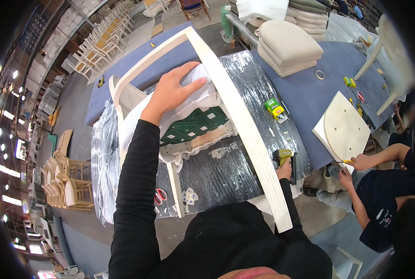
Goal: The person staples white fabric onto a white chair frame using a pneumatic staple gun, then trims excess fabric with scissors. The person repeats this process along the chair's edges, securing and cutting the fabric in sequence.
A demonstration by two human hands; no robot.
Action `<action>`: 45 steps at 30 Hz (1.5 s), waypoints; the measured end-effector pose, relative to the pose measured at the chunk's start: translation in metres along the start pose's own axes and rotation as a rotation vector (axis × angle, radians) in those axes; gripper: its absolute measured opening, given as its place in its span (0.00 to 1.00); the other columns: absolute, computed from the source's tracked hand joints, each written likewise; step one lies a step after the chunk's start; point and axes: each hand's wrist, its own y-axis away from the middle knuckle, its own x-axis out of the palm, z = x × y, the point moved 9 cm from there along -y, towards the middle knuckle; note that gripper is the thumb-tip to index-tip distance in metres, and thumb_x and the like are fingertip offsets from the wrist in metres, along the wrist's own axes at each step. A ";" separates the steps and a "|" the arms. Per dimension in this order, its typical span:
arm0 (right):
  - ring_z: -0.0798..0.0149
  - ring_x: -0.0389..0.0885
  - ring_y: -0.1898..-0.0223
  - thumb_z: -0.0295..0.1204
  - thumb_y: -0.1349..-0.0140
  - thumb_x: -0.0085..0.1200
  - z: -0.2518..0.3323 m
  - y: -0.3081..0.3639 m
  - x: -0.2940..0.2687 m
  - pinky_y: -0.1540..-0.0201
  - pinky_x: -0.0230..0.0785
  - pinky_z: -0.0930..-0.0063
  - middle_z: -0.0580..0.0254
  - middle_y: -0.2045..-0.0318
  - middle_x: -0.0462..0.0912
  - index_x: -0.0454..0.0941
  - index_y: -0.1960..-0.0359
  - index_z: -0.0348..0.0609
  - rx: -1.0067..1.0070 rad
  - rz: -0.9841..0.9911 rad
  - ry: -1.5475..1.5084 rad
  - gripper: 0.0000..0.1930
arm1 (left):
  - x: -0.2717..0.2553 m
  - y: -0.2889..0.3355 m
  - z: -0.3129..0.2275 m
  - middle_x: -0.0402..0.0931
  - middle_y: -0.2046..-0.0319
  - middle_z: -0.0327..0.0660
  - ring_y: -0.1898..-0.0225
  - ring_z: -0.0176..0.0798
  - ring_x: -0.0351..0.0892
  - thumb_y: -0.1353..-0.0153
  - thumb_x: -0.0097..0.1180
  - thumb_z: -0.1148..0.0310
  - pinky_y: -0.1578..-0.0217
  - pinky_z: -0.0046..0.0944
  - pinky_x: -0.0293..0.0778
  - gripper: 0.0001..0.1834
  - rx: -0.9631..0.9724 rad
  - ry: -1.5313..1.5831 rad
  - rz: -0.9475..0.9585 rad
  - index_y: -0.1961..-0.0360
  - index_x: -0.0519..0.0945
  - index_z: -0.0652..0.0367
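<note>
A cream wooden chair (pixel 258 160) lies tipped over on the dark, plastic-wrapped tabletop in front of me. Its seat underside shows woven green webbing (pixel 193 124), bordered by loose white fabric (pixel 202 83). My left hand (pixel 175 90) rests on that fabric with thumb and fingers spread, gripping nothing. To the right, beyond the chair's long curved rail, my right hand (pixel 285 170) is wrapped round the handle of an olive and black staple gun (pixel 284 156). The gun is low over the table's right part, apart from the seat.
Red-handled scissors (pixel 160 196) and small paper pieces (pixel 189 196) lie near the table's front edge. A green-yellow box (pixel 275 109) sits right of the chair. Stacked cushions (pixel 288 49) stand on a blue table, where a co-worker (pixel 379 200) handles a pale panel (pixel 344 125).
</note>
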 end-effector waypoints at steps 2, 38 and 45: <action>0.34 0.74 0.36 0.26 0.39 0.66 0.012 0.009 0.002 0.33 0.66 0.45 0.33 0.41 0.77 0.52 0.19 0.33 -0.038 0.040 0.040 0.48 | 0.001 0.007 0.004 0.83 0.38 0.56 0.34 0.58 0.81 0.33 0.66 0.43 0.32 0.47 0.71 0.36 0.022 -0.014 -0.043 0.33 0.81 0.59; 0.66 0.89 0.60 0.30 0.34 0.62 -0.026 0.307 0.120 0.55 0.81 0.68 0.58 0.62 0.90 0.83 0.38 0.46 0.021 0.702 0.034 0.21 | 0.056 0.661 0.443 0.90 0.57 0.53 0.53 0.60 0.89 0.33 0.63 0.54 0.48 0.55 0.82 0.18 -1.172 -0.043 -0.031 0.51 0.91 0.53; 0.63 0.92 0.62 0.33 0.34 0.64 -0.038 0.369 0.116 0.52 0.82 0.66 0.56 0.63 0.92 0.86 0.42 0.48 0.014 0.683 0.036 0.19 | 0.069 0.686 0.472 0.87 0.56 0.52 0.50 0.58 0.87 0.36 0.68 0.53 0.49 0.55 0.81 0.17 -1.205 -0.179 -0.254 0.61 0.89 0.57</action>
